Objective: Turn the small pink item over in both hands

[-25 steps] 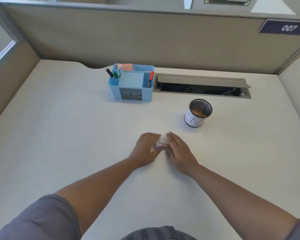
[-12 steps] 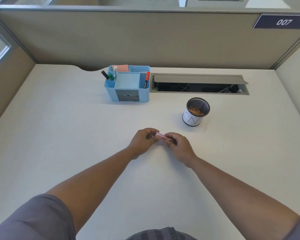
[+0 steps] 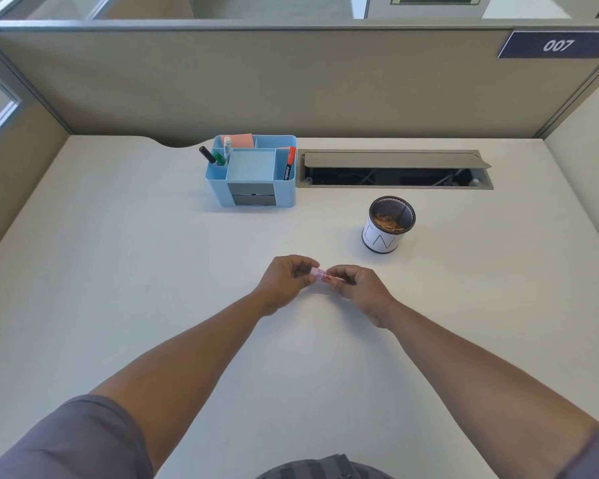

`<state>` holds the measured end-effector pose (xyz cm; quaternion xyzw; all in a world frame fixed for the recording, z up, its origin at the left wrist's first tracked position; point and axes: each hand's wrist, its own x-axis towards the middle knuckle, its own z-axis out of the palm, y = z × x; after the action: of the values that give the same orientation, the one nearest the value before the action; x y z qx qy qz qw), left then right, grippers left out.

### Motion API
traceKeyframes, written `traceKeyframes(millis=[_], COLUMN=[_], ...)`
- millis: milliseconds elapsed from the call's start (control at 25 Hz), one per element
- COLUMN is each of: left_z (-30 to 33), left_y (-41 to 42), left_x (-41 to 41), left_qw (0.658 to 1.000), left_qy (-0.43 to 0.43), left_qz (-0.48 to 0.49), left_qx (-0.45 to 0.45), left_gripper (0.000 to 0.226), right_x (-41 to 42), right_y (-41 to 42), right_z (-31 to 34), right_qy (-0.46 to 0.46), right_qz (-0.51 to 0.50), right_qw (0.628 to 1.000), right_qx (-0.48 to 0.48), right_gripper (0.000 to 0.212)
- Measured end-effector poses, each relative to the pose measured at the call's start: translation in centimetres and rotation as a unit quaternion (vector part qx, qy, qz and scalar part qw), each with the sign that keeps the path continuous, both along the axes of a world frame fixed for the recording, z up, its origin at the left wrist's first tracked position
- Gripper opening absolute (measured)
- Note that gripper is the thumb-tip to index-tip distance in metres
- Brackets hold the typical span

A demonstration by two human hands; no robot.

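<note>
Small pink object [image 3: 320, 273], slim and short, with a blocky pale-pink end toward the left and a thinner, slightly translucent reddish part running right; too small to identify further. Held just above the desk [image 3: 118, 271], near its middle. Left hand [image 3: 286, 283] pinches the blocky end with curled fingers; right hand [image 3: 358, 288] pinches the thin end likewise. Mesh cup [image 3: 388, 224] sits near, beyond the right hand; blue organizer [image 3: 253, 171] farther back.
</note>
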<state>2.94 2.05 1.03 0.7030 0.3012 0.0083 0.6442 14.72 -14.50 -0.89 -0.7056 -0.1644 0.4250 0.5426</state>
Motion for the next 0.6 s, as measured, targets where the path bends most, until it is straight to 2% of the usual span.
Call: traceKeyframes(millis=[360, 600], left_z=[0.79, 0.65], left_y=[0.07, 0.06], left_x=[0.60, 0.41], left_qw=[0.995, 0.999], left_qy=[0.013, -0.005], left_qz=[-0.029, 0.052], left_qx=[0.098, 0.011], left_gripper=[0.023, 0.018], right_x=[0.10, 0.12], right_y=[-0.07, -0.23], right_z=[0.09, -0.21], right_qy=[0.038, 0.017], right_qz=[-0.014, 0.001], right_qw=[0.999, 1.000], right_qx=[0.026, 0.025], right_gripper=[0.017, 0.023])
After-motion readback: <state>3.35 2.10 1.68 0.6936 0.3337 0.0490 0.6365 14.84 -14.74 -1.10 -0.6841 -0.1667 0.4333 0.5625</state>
